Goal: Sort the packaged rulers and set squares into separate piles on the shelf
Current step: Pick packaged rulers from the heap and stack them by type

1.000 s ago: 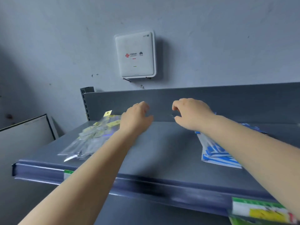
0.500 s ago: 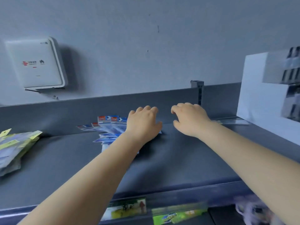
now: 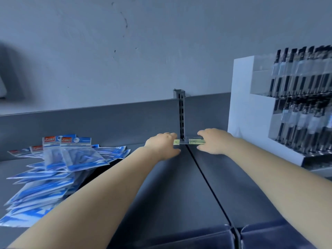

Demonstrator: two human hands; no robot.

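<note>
Now picking up a packaged ruler (image 3: 195,141) at the middle back of the shelf (image 3: 172,186): left hand (image 3: 162,147) and right hand (image 3: 213,141) pinching its ends. Next, probably: lift, carry toward the ruler pile, not the blue set squares (image 3: 59,168) lower left.

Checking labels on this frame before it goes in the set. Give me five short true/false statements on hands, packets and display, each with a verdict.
1. Both hands, the left hand and the right hand, are at the back of the shelf, at either end of a thin clear packet with yellow-green labels. True.
2. The pile of blue packets lies to the right of the hands. False: it lies on the left part of the shelf.
3. A white display of black pens stands on the right. True.
4. The clear packet lies at the front edge of the shelf. False: it is by the back panel, at the foot of the slotted upright.
5. The left hand rests on the blue pile. False: it is clear of it, further right.
</note>
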